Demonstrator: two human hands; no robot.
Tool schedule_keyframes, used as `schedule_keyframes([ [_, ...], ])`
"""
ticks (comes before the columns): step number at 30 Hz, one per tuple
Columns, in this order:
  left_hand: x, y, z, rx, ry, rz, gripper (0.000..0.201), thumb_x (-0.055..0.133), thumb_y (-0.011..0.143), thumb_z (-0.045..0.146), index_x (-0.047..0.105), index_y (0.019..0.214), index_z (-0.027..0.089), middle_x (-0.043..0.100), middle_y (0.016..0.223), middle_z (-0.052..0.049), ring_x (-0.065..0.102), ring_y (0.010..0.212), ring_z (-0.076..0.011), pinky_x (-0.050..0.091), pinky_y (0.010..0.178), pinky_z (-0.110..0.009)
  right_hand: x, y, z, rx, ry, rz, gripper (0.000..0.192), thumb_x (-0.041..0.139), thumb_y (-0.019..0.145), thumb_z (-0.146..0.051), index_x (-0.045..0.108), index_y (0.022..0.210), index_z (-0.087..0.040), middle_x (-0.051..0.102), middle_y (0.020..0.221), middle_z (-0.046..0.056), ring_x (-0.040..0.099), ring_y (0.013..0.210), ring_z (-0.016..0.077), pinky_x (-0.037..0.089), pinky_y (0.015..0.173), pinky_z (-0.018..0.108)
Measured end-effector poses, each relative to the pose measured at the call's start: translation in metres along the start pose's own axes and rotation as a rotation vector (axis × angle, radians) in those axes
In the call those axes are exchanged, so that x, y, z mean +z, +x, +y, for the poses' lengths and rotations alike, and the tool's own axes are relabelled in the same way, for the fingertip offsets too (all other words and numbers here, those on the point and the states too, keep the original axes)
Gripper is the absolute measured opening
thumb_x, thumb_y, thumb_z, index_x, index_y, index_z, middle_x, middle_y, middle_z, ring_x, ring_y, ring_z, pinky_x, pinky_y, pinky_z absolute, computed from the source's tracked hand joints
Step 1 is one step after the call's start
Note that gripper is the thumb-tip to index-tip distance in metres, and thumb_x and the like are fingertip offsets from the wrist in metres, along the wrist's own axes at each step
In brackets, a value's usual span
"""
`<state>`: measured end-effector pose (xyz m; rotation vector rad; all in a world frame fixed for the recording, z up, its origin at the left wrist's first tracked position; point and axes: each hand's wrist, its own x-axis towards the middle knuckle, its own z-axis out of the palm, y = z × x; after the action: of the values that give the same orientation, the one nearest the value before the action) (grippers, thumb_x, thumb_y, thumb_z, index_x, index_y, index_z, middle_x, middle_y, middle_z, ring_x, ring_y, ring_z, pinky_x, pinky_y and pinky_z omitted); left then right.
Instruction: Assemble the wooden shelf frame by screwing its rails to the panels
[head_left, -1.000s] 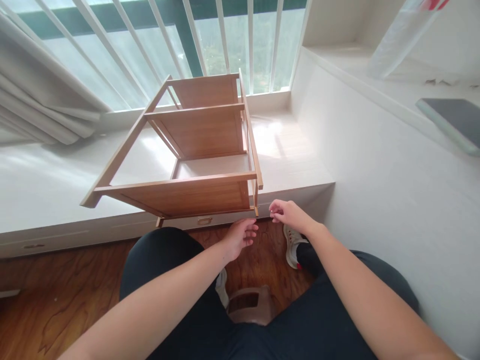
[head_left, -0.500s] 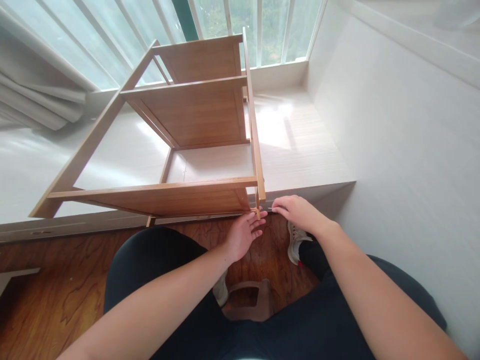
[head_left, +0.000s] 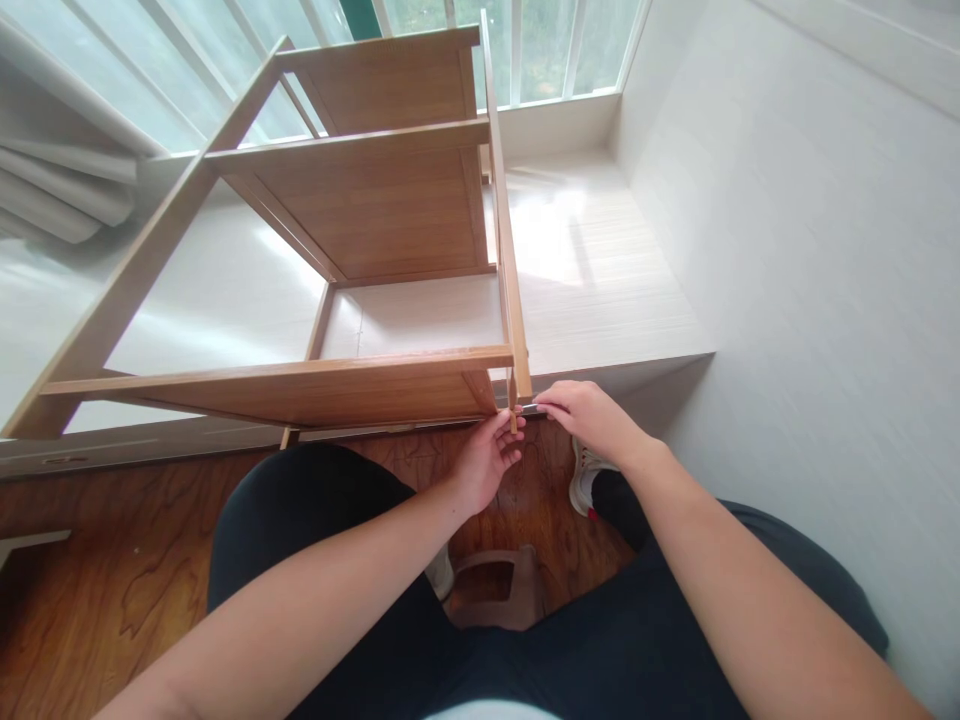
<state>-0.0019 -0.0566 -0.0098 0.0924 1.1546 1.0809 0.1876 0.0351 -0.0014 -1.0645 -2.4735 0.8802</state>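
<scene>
— What are you working on, looking down from the head camera?

— I'm sitting on a low stool (head_left: pixel 491 590) with a wooden shelf rack (head_left: pixel 375 230) lying on its side on the white window ledge (head_left: pixel 600 290), its near end overhanging the ledge just above my knees. My left hand (head_left: pixel 487 458) is cupping the near bottom corner of the rack, fingers loosely curled against the thin upright there. My right hand (head_left: pixel 589 418) is pressing thumb and forefinger together on a small dark piece (head_left: pixel 529 409) right at the end of the side rail (head_left: pixel 506 250); it's too small for me to say what it is.

— How is the rack going to handle?

— I'm judging it light but awkward: thin slats and panels, stiff along the grain, and wide enough to swing if I'm nudging one corner. The smooth ledge is probably letting it slide easily.

— Where would you be taking hold?

— On the side rail close to the corner joint, or along the front edge of the nearest shelf panel (head_left: pixel 322 385), not on the thin upright, which looks likeliest to flex or crack.

— And the small piece?

— Fiddly and easy to drop onto the wooden floor (head_left: pixel 112 590), so I'm keeping my fingertip pinch tight.
</scene>
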Motion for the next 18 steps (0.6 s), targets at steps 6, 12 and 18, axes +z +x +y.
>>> schedule_keyframes([
  [6,-0.0008,0.0,0.0011,0.01,0.011,-0.006,0.031,0.084,0.079,0.037,0.081,0.103,0.019,0.074,0.102,-0.006,0.061,0.08,-0.0118,0.045,0.066,-0.023,0.0034,-0.0025,0.001,-0.024,-0.019,-0.013,0.024,0.06,0.103,-0.018,0.083,0.104,-0.021,0.082,0.1,0.008,0.073,0.09,0.0219,0.054,0.088,0.033],
  [12,-0.0025,0.0014,0.0,0.03,0.022,-0.011,0.033,0.086,0.078,0.038,0.081,0.104,0.019,0.076,0.103,-0.007,0.062,0.079,-0.0121,0.045,0.067,-0.023,0.0064,-0.0045,0.0026,-0.05,-0.028,0.015,0.025,0.058,0.104,-0.02,0.083,0.106,-0.021,0.082,0.101,0.009,0.074,0.092,0.0219,0.055,0.088,0.033],
  [18,-0.0039,0.0031,-0.0015,0.057,0.028,-0.016,0.037,0.089,0.074,0.039,0.081,0.103,0.018,0.075,0.102,-0.007,0.061,0.08,-0.0112,0.045,0.067,-0.023,0.0073,-0.0087,0.0018,-0.082,-0.067,0.058,0.026,0.057,0.106,-0.021,0.083,0.109,-0.02,0.079,0.1,0.009,0.072,0.09,0.0215,0.056,0.087,0.032],
])
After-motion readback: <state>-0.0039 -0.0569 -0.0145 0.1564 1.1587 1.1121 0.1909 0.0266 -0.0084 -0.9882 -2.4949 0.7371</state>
